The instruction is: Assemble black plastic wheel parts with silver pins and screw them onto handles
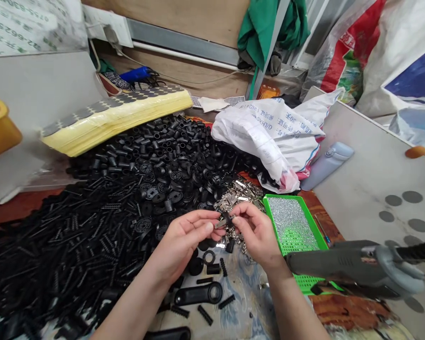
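My left hand point(189, 233) and my right hand point(257, 231) meet at the centre of the view. Between the left thumb and fingers is a small shiny metal plate point(220, 224). The right thumb and forefinger pinch a small black part point(229, 220) that touches the plate; its exact shape is partly hidden by the fingertips. Just beyond both hands lies a heap of similar metal plates point(241, 191). Below them on the table are a black handle-shaped piece point(194, 295) with a round end, a black ring point(208, 257) and several short ribbed black strips point(205, 315).
Black plastic parts point(156, 141) are heaped across the left and middle. A green tray point(267, 208) of tiny metal pieces stands right, with a dark power tool point(340, 264) over its near end. A white sack point(269, 132), a grey-blue bottle point(327, 165) and yellow-edged sheets point(127, 118) lie behind.
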A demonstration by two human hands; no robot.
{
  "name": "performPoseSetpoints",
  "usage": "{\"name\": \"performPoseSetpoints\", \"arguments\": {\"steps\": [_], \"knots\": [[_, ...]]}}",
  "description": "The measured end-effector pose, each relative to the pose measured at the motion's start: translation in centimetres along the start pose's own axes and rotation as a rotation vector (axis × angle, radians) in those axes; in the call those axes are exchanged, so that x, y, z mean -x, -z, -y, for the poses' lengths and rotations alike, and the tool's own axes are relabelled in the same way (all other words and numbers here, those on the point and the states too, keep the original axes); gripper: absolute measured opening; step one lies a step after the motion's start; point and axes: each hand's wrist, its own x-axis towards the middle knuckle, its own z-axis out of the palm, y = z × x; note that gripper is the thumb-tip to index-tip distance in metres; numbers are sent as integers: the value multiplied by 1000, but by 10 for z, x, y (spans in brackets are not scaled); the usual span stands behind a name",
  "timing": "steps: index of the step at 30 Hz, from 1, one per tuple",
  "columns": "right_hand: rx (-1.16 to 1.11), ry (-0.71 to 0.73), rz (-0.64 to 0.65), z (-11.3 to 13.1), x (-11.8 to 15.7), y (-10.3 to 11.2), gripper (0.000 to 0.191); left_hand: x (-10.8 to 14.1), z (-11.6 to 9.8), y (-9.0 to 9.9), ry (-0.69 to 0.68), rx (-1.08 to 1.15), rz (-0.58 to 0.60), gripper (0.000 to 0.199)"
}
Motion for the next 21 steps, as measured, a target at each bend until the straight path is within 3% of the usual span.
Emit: {"name": "performPoseSetpoints", "arguments": {"steps": [12, 21], "knots": [[61, 1, 29, -2, -1, -4, 7, 2, 2, 7, 2, -35, -79, 27], [253, 219, 60, 6, 0, -7, 8, -4, 9, 11, -4, -25, -165, 24]]}}
